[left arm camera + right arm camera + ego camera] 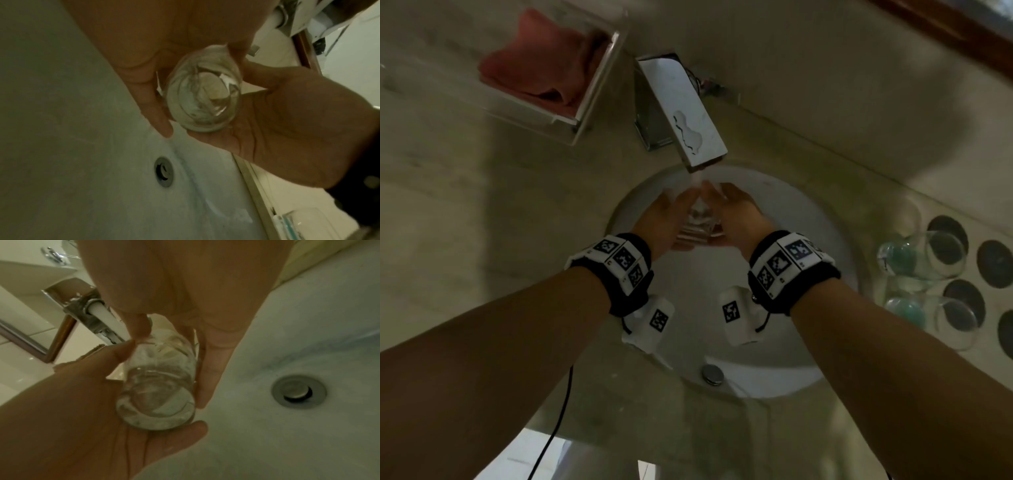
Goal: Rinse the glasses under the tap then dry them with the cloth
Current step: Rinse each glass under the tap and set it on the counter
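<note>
Wet, slippery, fragile glass (697,222) cradled mid-frame under the tap (681,113), fingers (207,369) of both hands pressed nearly straight along its sides; best gripped round the body.

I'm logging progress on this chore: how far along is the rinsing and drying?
Done: nothing that shows. In hand: the left hand and right hand hold one clear drinking glass between them under the running square chrome tap, over the white basin. Left: drying it with the red cloth, still in its clear tray, then the two glasses lying on the counter.
</note>
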The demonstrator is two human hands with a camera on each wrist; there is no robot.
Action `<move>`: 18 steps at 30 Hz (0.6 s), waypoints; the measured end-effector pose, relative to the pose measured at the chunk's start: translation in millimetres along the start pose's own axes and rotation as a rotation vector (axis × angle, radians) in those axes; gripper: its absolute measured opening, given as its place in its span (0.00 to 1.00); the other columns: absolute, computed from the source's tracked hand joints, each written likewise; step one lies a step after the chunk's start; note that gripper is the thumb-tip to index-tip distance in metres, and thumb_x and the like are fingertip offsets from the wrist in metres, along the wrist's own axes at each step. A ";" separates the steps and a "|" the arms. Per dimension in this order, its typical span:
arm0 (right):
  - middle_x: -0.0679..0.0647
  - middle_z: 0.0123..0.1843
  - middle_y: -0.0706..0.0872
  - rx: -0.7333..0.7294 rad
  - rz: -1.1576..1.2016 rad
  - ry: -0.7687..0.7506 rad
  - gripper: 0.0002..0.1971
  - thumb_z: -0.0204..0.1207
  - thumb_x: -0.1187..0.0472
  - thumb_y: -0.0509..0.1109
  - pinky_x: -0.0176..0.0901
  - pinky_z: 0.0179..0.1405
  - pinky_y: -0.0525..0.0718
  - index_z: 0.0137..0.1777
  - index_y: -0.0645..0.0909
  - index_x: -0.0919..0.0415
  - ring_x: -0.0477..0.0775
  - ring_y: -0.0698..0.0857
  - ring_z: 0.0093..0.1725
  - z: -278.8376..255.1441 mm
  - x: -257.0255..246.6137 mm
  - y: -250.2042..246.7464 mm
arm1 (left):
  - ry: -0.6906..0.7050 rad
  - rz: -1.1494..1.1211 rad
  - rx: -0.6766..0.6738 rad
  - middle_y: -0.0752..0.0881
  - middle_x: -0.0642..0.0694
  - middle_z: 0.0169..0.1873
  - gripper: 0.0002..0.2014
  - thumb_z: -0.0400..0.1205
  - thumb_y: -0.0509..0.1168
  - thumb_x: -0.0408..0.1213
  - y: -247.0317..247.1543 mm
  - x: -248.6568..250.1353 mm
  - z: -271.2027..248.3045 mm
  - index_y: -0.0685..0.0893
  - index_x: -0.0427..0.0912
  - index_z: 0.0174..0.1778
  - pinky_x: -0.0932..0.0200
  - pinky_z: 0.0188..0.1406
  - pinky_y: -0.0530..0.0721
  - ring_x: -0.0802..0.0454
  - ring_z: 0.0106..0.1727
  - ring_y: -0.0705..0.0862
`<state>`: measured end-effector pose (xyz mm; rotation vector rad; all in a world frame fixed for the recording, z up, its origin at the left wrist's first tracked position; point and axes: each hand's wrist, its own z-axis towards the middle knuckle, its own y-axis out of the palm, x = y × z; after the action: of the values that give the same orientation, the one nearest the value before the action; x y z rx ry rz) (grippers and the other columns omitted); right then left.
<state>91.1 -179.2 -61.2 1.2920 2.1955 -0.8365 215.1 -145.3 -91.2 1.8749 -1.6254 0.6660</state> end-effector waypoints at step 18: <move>0.62 0.59 0.88 0.043 0.082 -0.133 0.19 0.82 0.58 0.73 0.58 0.60 0.89 0.69 0.80 0.69 0.68 0.88 0.59 5.1 7.4 -6.4 | 0.080 -0.125 -0.133 0.85 0.48 0.50 0.08 0.83 0.70 0.38 -9.5 8.9 -4.9 0.79 0.44 0.54 0.58 0.52 0.87 0.55 0.49 0.85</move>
<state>82.5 -180.7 -67.9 1.2990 2.0178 -0.9154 225.8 -147.1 -82.4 1.8139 -1.4526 0.5586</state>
